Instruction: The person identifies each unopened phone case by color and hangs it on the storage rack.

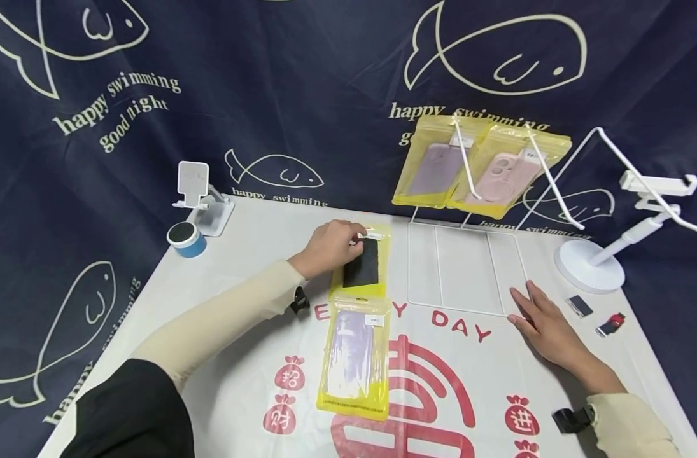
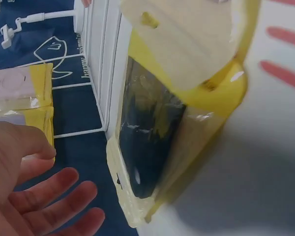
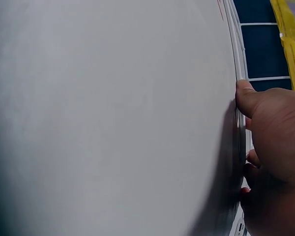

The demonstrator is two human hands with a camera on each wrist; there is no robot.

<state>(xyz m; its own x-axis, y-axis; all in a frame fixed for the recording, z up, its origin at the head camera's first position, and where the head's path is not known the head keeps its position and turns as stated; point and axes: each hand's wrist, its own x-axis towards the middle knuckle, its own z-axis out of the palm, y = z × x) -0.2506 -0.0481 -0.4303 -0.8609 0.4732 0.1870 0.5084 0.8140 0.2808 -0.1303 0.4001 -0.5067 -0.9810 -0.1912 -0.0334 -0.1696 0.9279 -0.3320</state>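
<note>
My left hand (image 1: pixel 332 247) hovers at the top end of a yellow-edged clear pouch with a black phone case (image 1: pixel 366 266) inside, lying on the table. In the left wrist view its fingers (image 2: pixel 64 196) are loosely bent, apart from that pouch, with nothing between them. Nearer me, a second pouch holding a purple phone case (image 1: pixel 351 356) overlaps the black one's lower edge. My right hand (image 1: pixel 554 334) rests with fingers extended at the right front corner of a white wire display rack (image 1: pixel 457 308). Its thumb (image 3: pixel 246 96) lies by the rack's base wire.
Two pouches with a purple phone case (image 1: pixel 436 168) and a pink phone case (image 1: pixel 505 178) hang on the rack's prongs. A white stand (image 1: pixel 591 264) and two small items stand or lie at right. A phone holder (image 1: pixel 193 181) and blue round speaker (image 1: pixel 186 240) are at left.
</note>
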